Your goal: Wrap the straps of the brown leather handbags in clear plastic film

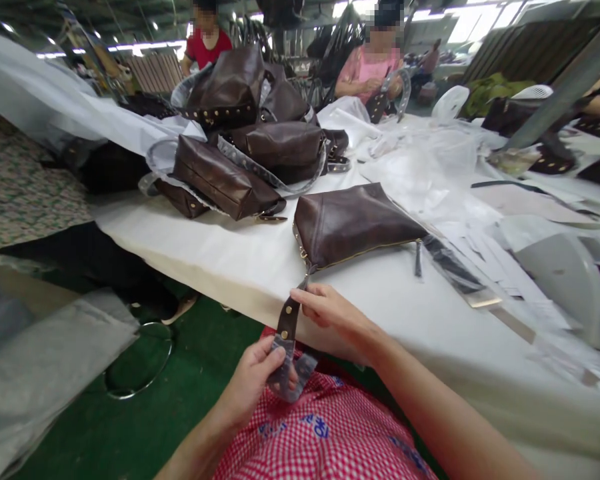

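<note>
A dark brown handbag (353,220) lies on its side on the white-covered table, its zip edge turned toward me. From its near corner a studded strap (289,320) runs down past the table edge to my lap. My left hand (260,370) is closed on the strap's lower part, where clear plastic wrap (286,383) covers it. Higher up, close to the bag's corner, my right hand (325,307) pinches the strap between thumb and fingers. Some fingertips of both hands are hidden behind the strap.
Several brown bags (215,173) with wrapped straps are piled at the back left. Plastic sheets and papers (455,173) spread over the right side, beside a grey-white machine (570,280). Two people work across the table. A metal ring (140,393) shows above the green floor at left.
</note>
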The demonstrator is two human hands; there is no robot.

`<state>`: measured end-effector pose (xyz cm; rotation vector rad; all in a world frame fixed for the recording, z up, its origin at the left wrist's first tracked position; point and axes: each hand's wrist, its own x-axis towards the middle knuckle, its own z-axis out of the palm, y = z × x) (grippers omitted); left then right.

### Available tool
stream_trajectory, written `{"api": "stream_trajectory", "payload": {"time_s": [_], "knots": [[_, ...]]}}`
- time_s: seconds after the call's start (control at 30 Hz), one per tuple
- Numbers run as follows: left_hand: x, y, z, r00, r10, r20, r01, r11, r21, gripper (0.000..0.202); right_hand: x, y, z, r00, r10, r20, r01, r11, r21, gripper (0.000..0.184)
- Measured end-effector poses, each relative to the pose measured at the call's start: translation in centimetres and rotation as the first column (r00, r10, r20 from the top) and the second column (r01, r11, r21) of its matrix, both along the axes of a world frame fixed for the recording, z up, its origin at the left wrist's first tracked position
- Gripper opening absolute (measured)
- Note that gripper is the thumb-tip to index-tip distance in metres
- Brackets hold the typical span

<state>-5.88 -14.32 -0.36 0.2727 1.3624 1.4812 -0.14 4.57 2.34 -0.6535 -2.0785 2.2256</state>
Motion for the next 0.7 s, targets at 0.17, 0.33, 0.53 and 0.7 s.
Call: {"api": "stream_trajectory", "payload": {"time_s": [0.17, 0.33, 0.53, 0.7], "knots": [[0.0, 0.6, 0.3, 0.993, 0.062, 0.101, -0.063, 0.998, 0.005, 0.042, -0.9, -0.2, -0.5, 0.999, 0.014, -0.04, -0.007, 0.983, 0.184, 0.021], [0.2, 2.2, 0.2, 0.991, 0.031, 0.13, -0.031, 1.0, -0.002, 0.045, -0.3, 0.2, -0.9, 0.993, -0.008, -0.114, 0.04, 0.96, 0.277, 0.018], [-0.1, 3.7, 0.5, 0.988, 0.088, 0.128, -0.09, 0.996, 0.011, 0.044, 0.5, -0.4, -1.0, 0.996, 0.006, -0.091, 0.027, 0.933, 0.36, 0.014], [-0.3, 5.0, -0.2, 0.978, 0.094, 0.188, -0.11, 0.991, 0.079, 0.043, 1.5, -0.9, -1.3, 0.994, 0.102, -0.039, -0.1, 0.993, 0.065, 0.019]]}}
